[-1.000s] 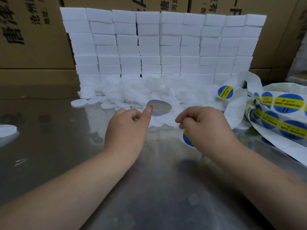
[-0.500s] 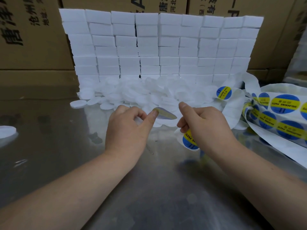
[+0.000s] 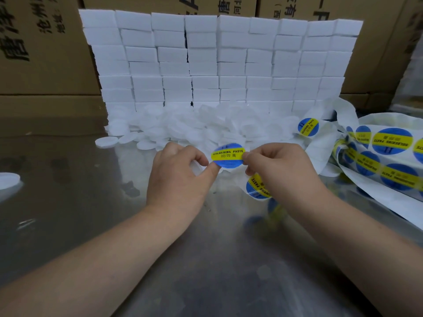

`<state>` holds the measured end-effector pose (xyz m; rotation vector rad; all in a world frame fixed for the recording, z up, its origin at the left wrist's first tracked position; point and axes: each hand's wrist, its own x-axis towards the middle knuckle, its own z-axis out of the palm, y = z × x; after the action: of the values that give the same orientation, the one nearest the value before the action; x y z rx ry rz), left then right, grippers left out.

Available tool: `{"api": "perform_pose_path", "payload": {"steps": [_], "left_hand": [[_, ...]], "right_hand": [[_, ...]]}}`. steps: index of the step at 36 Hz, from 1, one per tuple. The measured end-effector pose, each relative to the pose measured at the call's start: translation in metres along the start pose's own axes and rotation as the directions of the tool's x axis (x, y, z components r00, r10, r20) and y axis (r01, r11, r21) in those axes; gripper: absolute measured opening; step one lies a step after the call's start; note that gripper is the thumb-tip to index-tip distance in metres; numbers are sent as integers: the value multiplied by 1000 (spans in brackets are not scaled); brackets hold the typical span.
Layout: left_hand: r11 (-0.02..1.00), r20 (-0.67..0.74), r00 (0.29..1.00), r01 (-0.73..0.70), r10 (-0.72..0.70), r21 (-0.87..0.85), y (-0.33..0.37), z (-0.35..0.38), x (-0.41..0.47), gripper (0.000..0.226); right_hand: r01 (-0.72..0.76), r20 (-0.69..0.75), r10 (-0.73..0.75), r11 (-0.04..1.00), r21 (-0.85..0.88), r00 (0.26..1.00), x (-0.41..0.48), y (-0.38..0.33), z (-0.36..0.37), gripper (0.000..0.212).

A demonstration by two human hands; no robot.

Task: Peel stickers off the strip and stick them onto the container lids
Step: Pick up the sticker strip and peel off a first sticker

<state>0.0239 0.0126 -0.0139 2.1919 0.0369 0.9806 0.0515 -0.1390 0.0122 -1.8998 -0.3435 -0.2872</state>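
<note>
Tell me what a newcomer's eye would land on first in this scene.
The blue and yellow sticker reading SOLDERING PASTE is pinched at centre between the left hand and right hand, above the shiny metal table. Behind it rises a wall of stacked white blocks with a heap of white lids at its foot. At the right edge, the sticker strip lies in loose loops.

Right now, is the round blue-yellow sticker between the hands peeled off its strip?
Peeled off: no backing surrounds the sticker, pinched by the right hand.
</note>
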Motion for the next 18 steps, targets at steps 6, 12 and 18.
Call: {"api": "perform_pose_path", "payload": {"steps": [6, 12, 18], "left_hand": [[999, 18, 999, 49, -49, 13, -2, 3, 1, 17], [884, 34, 951, 300, -308, -358, -2, 3, 10, 22], [799, 29, 885, 434, -465, -416, -8, 4, 15, 29]], "right_hand": [[29, -52, -33, 997, -65, 998, 3, 3, 0, 20], [111, -22, -113, 992, -66, 993, 4, 5, 0, 20], [145, 74, -144, 989, -7, 987, 2, 7, 3, 23]]}}
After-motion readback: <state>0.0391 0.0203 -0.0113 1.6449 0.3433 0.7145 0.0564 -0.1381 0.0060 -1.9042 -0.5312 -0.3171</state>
